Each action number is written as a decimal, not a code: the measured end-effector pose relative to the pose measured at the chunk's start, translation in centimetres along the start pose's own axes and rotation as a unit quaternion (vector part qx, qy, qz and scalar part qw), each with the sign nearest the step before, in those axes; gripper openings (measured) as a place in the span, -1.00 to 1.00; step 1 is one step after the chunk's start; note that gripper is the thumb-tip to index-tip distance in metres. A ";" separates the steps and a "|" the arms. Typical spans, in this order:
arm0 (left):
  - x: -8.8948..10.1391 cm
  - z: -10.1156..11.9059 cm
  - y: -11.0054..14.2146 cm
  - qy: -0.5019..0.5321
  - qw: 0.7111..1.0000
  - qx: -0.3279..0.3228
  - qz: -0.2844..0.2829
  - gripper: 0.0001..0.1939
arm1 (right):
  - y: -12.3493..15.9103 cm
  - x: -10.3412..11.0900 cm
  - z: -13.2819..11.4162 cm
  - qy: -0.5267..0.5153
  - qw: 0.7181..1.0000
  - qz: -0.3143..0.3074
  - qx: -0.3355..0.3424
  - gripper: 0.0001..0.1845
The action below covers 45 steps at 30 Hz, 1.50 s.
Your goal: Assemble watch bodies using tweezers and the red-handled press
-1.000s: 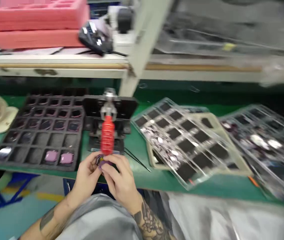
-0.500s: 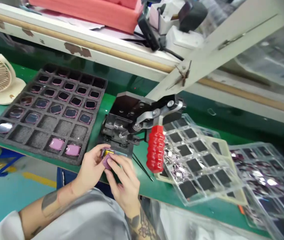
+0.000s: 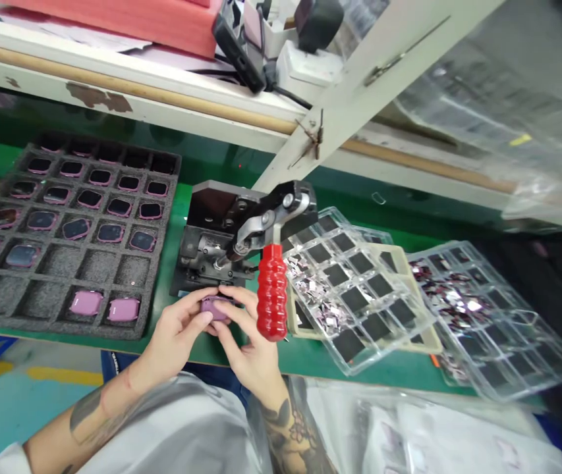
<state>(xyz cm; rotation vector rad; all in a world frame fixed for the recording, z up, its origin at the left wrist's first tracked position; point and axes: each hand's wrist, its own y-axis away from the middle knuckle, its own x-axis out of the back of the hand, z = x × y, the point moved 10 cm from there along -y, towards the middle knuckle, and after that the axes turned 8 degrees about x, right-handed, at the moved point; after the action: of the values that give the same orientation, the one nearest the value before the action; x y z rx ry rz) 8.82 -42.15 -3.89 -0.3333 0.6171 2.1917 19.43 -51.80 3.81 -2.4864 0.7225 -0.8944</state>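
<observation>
My left hand (image 3: 174, 332) and my right hand (image 3: 248, 345) both pinch a small purple square part (image 3: 214, 307) between their fingertips, just in front of a black toggle press (image 3: 221, 227) on the green bench. The press lever with its red ribbed handle (image 3: 271, 293) hangs down right beside my right hand. Left of my hands lies a black foam tray (image 3: 58, 263) with several purple parts in its pockets, two of them pink-backed (image 3: 105, 306) in the front row.
Clear plastic blister trays (image 3: 360, 296) with small shiny pieces lie to the right of the press, more (image 3: 488, 322) further right. A white shelf rail (image 3: 172, 108) and slanted post (image 3: 360, 85) cross above. Pink foam (image 3: 127, 20) and a black scanner (image 3: 238, 46) rest on the shelf.
The view has shifted right and steadied. The purple part, earlier showing a yellow inner side, now lies flat-side up between my fingers, closer to the press base.
</observation>
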 end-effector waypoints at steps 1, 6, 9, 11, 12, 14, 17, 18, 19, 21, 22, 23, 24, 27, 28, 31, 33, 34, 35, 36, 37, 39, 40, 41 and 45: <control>0.1 0.2 0.0 -0.001 1.000 -0.002 0.002 -0.56 | 0.1 0.0 0.3 -0.013 1.000 0.015 -0.017 -0.59; 0.8 1.0 -0.1 0.010 1.000 0.005 0.009 -0.63 | -0.5 -0.2 -0.1 -0.009 1.000 0.010 0.017 -0.50; 0.7 1.0 -0.3 0.024 1.000 0.005 -0.001 -0.60 | -0.7 -0.4 -1.1 0.024 0.997 -0.006 0.078 -0.53; 0.4 0.7 -0.4 0.035 0.999 0.009 -0.015 -0.57 | -0.7 0.0 -1.0 0.031 0.996 0.021 0.076 -0.56; 0.2 0.6 -0.5 0.041 0.999 0.009 -0.021 -0.56 | -0.6 0.2 -0.7 0.030 0.997 0.036 0.068 -0.58; 0.1 0.6 -0.5 0.042 0.999 0.005 -0.022 -0.56 | -0.4 0.3 -0.3 0.017 0.997 0.050 0.055 -0.60; 0.2 0.7 -0.5 0.016 1.000 -0.005 -0.005 -0.60 | 0.0 0.0 -0.1 0.001 0.998 0.037 0.049 -0.58; 0.2 0.8 -0.4 0.007 1.000 -0.005 0.000 -0.62 | 0.2 0.0 0.2 -0.004 0.999 0.035 0.039 -0.57; 0.3 0.9 -0.4 0.001 1.000 -0.005 0.003 -0.63 | 0.5 0.0 0.6 -0.012 0.999 0.035 0.020 -0.55; 0.2 1.1 -0.4 -0.006 1.000 -0.003 0.005 -0.64 | 1.0 0.3 1.7 -0.039 0.997 0.052 -0.037 -0.53; 0.2 1.3 -0.4 -0.013 1.000 -0.004 0.002 -0.62 | 1.3 0.5 2.4 -0.059 0.994 0.065 -0.067 -0.53; 0.0 1.5 -0.4 -0.031 0.999 -0.009 -0.002 -0.61 | 1.5 0.5 2.9 -0.083 0.990 0.072 -0.090 -0.55; -0.2 1.7 -0.3 -0.058 0.998 -0.019 -0.007 -0.61 | 1.6 0.4 3.3 -0.107 0.985 0.078 -0.108 -0.61; -0.7 2.2 -0.1 -0.150 0.987 -0.061 -0.016 -0.67 | 1.5 0.0 4.1 -0.154 0.976 0.085 -0.132 -0.79; -0.7 2.3 0.0 -0.172 0.982 -0.073 -0.014 -0.70 | 1.5 -0.1 4.2 -0.158 0.974 0.090 -0.136 -0.77; -0.2 2.4 0.3 -0.206 0.973 -0.105 0.003 -0.74 | 1.5 -0.3 4.4 -0.159 0.972 0.105 -0.138 -0.71; 0.2 2.5 0.6 -0.218 0.968 -0.123 0.012 -0.75 | 1.7 -0.5 4.3 -0.169 0.971 0.102 -0.133 -0.71; 0.3 2.4 0.7 -0.219 0.967 -0.126 0.015 -0.77 | 1.8 -0.6 4.2 -0.172 0.972 0.096 -0.130 -0.72; 0.3 2.3 0.7 -0.218 0.968 -0.125 0.018 -0.79 | 1.8 -0.6 4.0 -0.168 0.974 0.087 -0.126 -0.75; 0.4 2.1 0.7 -0.212 0.970 -0.119 0.023 -0.80 | 1.8 -0.5 3.8 -0.150 0.979 0.073 -0.120 -0.79; 0.4 1.9 0.6 -0.202 0.973 -0.109 0.028 -0.77 | 1.5 -0.2 3.6 -0.116 0.985 0.064 -0.107 -0.84; 0.6 1.2 0.3 -0.166 0.982 -0.080 0.045 -0.65 | 0.3 1.6 2.4 -0.010 0.995 0.081 -0.056 -0.87; 0.8 0.7 0.1 -0.143 0.986 -0.063 0.053 -0.59 | -0.7 3.0 1.3 0.040 0.992 0.115 -0.010 -0.77; 1.0 0.3 0.0 -0.119 0.990 -0.046 0.060 -0.53 | -1.8 4.4 -0.1 0.076 0.983 0.157 0.048 -0.65; 1.5 -1.3 0.2 -0.047 0.997 0.008 0.068 -0.39 | -7.1 6.0 -5.9 0.120 0.931 0.179 0.295 -0.44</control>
<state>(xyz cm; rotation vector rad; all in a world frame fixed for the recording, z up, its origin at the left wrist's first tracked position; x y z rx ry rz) 7.79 -42.00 -5.62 -0.1836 0.6210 2.3160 21.80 -50.90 14.51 -1.6733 0.8057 -1.0884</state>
